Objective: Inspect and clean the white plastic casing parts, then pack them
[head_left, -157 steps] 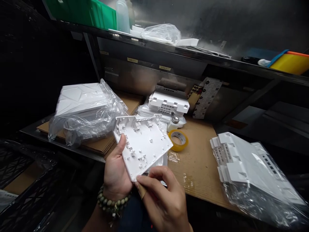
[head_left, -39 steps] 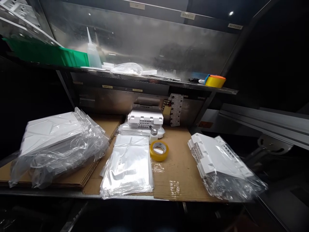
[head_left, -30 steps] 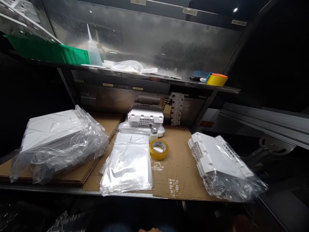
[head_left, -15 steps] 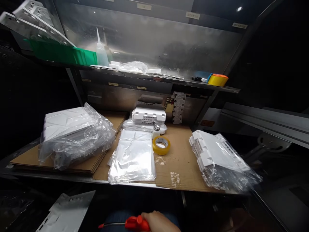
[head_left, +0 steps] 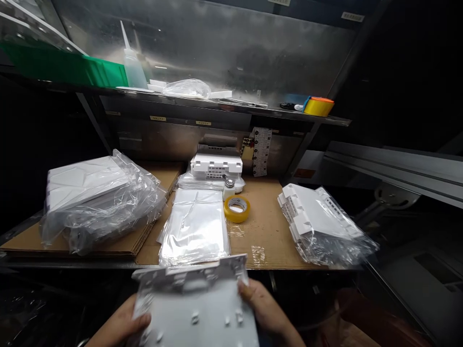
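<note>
A white moulded plastic panel point(head_left: 198, 299) is held in front of the table edge, tilted, with raised clips and small posts on the side facing me. My left hand point(head_left: 125, 320) grips its left edge, thumb on top. On the opposite edge my right hand point(head_left: 264, 306) is closed the same way. The fingers under the panel are hidden. Just beyond it lies a pile of clear plastic bags point(head_left: 197, 224), with a roll of yellow tape point(head_left: 237, 208) and a small bottle with a metal top point(head_left: 229, 189) beside it.
Bagged white panels lie left point(head_left: 104, 197) on stacked cardboard point(head_left: 101, 248) and right point(head_left: 321, 221) on the table. White parts point(head_left: 216, 164) stand at the back. The shelf above carries a green bin point(head_left: 83, 70), a nozzle bottle point(head_left: 134, 67) and a yellow roll point(head_left: 318, 106).
The white panel has come from the lower left to the middle, with both hands on it. The red-handled tool in my right hand has gone out of sight. The view has shifted slightly.
</note>
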